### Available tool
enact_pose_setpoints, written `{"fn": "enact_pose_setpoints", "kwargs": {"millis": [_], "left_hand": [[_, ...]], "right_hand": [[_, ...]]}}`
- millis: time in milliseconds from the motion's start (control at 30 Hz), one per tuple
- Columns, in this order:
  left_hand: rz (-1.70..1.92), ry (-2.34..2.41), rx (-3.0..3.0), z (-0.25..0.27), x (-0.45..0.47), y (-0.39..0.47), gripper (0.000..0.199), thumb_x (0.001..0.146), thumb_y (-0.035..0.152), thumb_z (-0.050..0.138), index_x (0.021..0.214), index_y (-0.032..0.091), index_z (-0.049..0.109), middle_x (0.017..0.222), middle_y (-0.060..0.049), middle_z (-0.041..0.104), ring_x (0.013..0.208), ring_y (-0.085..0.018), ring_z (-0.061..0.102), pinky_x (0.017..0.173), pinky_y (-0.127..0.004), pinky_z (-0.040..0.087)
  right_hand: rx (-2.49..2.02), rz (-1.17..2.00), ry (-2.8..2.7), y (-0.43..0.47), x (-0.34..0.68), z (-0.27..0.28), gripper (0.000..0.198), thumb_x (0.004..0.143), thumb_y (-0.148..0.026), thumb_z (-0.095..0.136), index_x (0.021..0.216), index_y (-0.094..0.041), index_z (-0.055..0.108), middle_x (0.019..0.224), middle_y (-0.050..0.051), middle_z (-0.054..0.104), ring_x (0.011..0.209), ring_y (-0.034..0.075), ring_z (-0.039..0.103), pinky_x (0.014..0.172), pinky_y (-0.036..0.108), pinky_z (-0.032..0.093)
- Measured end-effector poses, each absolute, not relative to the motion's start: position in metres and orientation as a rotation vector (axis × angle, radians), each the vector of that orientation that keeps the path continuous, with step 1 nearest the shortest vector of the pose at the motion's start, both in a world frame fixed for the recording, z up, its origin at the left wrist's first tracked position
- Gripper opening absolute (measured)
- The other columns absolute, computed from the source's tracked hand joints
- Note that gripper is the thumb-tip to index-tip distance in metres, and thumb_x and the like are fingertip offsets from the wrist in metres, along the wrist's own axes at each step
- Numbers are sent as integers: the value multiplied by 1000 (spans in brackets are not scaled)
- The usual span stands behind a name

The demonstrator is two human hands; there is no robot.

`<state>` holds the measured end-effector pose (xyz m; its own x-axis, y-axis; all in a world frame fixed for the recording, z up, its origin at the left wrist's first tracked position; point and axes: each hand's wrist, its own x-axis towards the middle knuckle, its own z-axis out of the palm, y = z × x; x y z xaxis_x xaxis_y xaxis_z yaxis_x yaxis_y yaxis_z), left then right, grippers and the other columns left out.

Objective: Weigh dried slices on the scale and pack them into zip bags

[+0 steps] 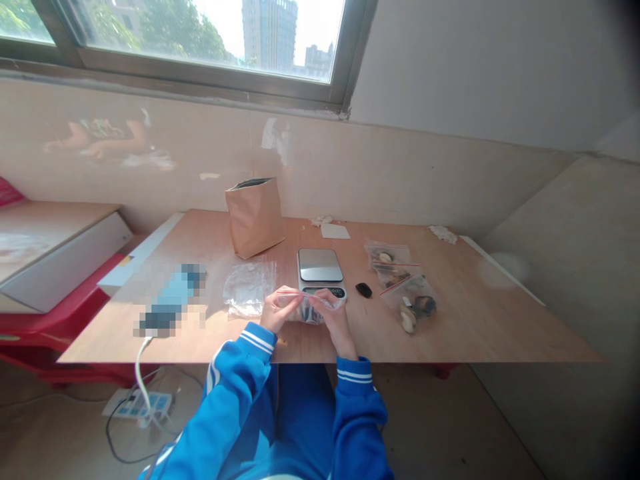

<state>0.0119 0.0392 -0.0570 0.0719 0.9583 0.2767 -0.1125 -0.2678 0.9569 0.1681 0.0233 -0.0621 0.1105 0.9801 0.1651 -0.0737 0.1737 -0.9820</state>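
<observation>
Between my two hands is a clear zip bag [306,313] with dark and pale pieces in it, near the table's front edge. My left hand [281,309] pinches the bag's top edge on one side. On the other side my right hand [330,312] grips the same edge, thumb and fingers closed. Just behind the bag stands a kitchen scale [321,265] with a bare metal plate; the bag and hands partly cover its front panel. A small black object [364,290] lies right of the scale. The exact contents of the bag are hard to make out.
Several filled zip bags [411,303] lie at the right. Flat clear bags [250,287] are left of the scale, with a brown paper bag [255,217] standing behind them. A blurred blue device [173,300] with a white cable [139,373] lies farther left.
</observation>
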Motion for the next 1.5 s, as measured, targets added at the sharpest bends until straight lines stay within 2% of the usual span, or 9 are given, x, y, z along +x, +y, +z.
{"fn": "enact_pose_setpoints", "kwargs": {"millis": [100,267,367,500,667,833,1067,1333,1500], "left_hand": [[1399,917,1398,-57,11,40,23,74,37,73,80,14,74,84,-8,70,83,-19,66,77,-29,53],[1390,949,1411,-57,11,41,23,74,37,72,74,14,74,79,-7,69,77,-18,66,72,-28,53],[1403,983,1405,-56,11,41,23,74,37,72,71,14,73,77,-6,68,76,-18,66,72,-28,53],[1390,998,1378,-57,11,41,24,73,39,72,71,14,72,76,-6,69,76,-18,66,72,-28,53],[1378,1018,1337,-62,12,44,26,72,40,73,74,14,73,79,-6,70,78,-18,67,74,-28,53],[1384,1053,1382,-64,12,46,25,73,39,73,77,14,71,78,-6,70,77,-18,67,75,-29,53],[1432,964,1386,-58,14,44,26,76,40,70,76,14,71,81,-6,68,79,-17,66,75,-27,54],[1442,1036,1472,-58,18,34,24,77,40,69,75,16,70,77,-4,65,75,-16,64,71,-26,51],[1476,1076,1382,-58,16,31,26,75,41,71,72,16,66,67,-1,62,67,-14,62,65,-24,49]], "right_hand": [[-1065,1013,-1178,24,165,-63,25,74,-40,72,66,-19,61,70,-1,57,71,15,54,67,29,46],[-1085,1000,-1213,22,163,-59,28,76,-42,71,65,-18,61,66,-2,56,67,14,53,65,28,45],[-1092,1046,-1243,20,165,-56,26,76,-43,71,73,-18,67,72,0,62,71,15,57,67,28,47],[-1083,1086,-1269,18,170,-53,31,75,-42,73,94,-18,71,89,5,69,81,18,62,73,31,50],[-1139,985,-1238,18,172,-56,25,75,-43,71,74,-19,65,71,0,65,67,15,58,63,28,48],[-1191,884,-1127,25,161,-64,26,72,-41,73,67,-18,60,63,-2,62,60,13,55,58,25,44],[-1141,1041,-1143,28,153,-61,29,69,-44,75,79,-18,67,74,1,67,66,15,59,63,26,46],[-1145,948,-1035,15,145,-47,31,69,-42,74,57,-20,57,55,-4,54,55,12,49,55,25,40],[-1112,998,-1132,14,144,-45,30,73,-45,72,62,-20,60,59,-3,58,58,13,53,56,25,43]]}}
